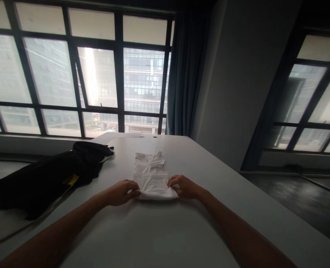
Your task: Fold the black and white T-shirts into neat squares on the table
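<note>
A white cloth garment [151, 176] lies on the white table [159, 230] in front of me, folded into a narrow shape with a short flap sticking out at its far right. My left hand [123, 192] pinches the near left corner of the cloth. At the near right corner, my right hand [184, 187] grips the fabric between thumb and fingers. The near edge stretches between both hands and looks slightly raised and rolled.
A black garment [50, 178] with a yellow patch [70, 180] lies at the left. Papers [126, 135] and a small dark round spot [155, 137] are at the table's far end. Beyond stand windows, a blue curtain [186, 74] and a pillar [237, 82].
</note>
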{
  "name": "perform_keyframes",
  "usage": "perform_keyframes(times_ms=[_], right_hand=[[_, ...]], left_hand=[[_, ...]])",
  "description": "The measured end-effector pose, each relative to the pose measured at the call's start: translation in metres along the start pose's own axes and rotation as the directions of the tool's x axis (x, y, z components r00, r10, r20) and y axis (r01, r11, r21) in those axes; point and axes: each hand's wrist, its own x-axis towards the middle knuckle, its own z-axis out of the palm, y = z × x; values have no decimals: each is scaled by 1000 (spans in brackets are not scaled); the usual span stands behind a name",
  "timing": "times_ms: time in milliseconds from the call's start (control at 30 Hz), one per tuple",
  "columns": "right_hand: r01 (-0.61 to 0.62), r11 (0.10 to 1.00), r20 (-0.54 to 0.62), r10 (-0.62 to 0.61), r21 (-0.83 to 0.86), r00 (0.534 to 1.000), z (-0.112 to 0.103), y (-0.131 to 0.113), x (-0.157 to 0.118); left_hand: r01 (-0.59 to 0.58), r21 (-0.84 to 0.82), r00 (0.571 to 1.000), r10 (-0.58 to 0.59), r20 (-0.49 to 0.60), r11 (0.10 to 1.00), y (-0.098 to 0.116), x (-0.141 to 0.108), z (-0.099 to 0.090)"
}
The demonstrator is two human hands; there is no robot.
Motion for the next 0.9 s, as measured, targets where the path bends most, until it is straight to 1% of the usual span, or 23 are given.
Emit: perform_keyframes(times_ms=[67, 133, 200, 300, 367, 433, 533, 600, 700, 767, 833, 867, 900], right_hand=[[-8, 996, 99, -1, 91, 995, -9, -9, -4], [-35, 988, 169, 9, 148, 985, -18, -15, -10], [-76, 985, 227, 40, 155, 973, -24, -17, -15], [-135, 985, 280, 101, 106, 955, -25, -14, -19], [-119, 991, 256, 98, 67, 962, -20, -11, -18], [-64, 997, 204, 53, 46, 978, -13, -10, -15], [16, 1000, 123, -19, 26, 992, -8, -12, -12], [53, 997, 104, -59, 59, 993, -11, -15, -12], [71, 977, 158, -103, 199, 982, -23, -21, -16], [58, 956, 234, -129, 287, 964, -29, -24, -17], [18, 924, 276, -132, 383, 952, -31, -23, -13], [-16, 900, 260, -109, 435, 959, -29, -22, -9], [-56, 875, 212, -54, 482, 976, -25, -20, -4]], left_hand=[[6, -85, 996, 2, 90, 996, 4, -7, -10], [-42, -147, 986, 65, 156, 988, 4, -13, -17], [-99, -144, 977, 124, 175, 985, 1, -15, -17], [-114, -69, 977, 124, 175, 991, -9, -11, -8], [-113, -34, 983, 117, 141, 993, -14, -8, 0], [-124, -11, 989, 124, 80, 992, -15, -5, 5], [-163, 5, 986, 162, 33, 987, -10, -3, 4], [-191, -20, 981, 191, 31, 981, -4, -4, 0], [-224, -151, 969, 237, 75, 963, 3, -6, -6], [-181, -264, 972, 214, 100, 947, 3, -5, -9], [-68, -364, 987, 115, 109, 929, 0, -2, -9], [-3, -422, 995, 45, 89, 907, -2, 1, -9], [52, -493, 998, -28, 56, 869, -5, 4, -8]])
